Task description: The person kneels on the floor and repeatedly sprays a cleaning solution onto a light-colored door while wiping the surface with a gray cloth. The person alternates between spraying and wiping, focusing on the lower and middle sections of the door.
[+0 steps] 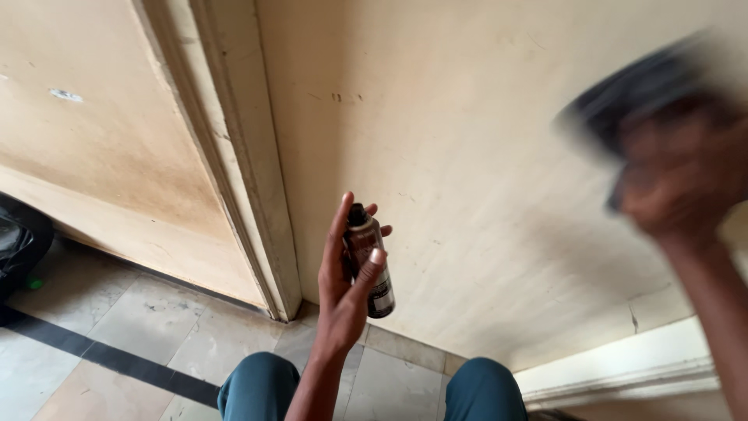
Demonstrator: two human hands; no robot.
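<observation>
Gripping a small dark spray can (368, 261), the left hand (343, 284) has its thumb laid across the front of the body and its fingers spread up behind, so the grip is closed on the can but loosely, more a cradle than a clamp. This can stands nearly upright, tilted a little, its black nozzle cap at the top and a pale label band near its base. It hangs in the air in front of the cream wall (467, 156), just right of the door frame (249, 156) and above the person's knees (261, 382) in teal trousers.

By its look the can is thin metal: stiff, light, smooth and rather slippery, round enough to roll out of an open palm. It should not crush under a firm squeeze, though a drop onto the tiled floor (117, 327) could dent it. Judging by its shape, the best hold is around the middle of the body, fingers wrapped fully, leaving the nozzle free for a fingertip.

Up and to the right of the can, the right hand (686, 183) is badly blurred; it seems closed around something dark (631, 93), perhaps a cloth or brush, but I cannot tell what it is

A dark bag (19, 242) lies on the floor far left of the door frame
</observation>
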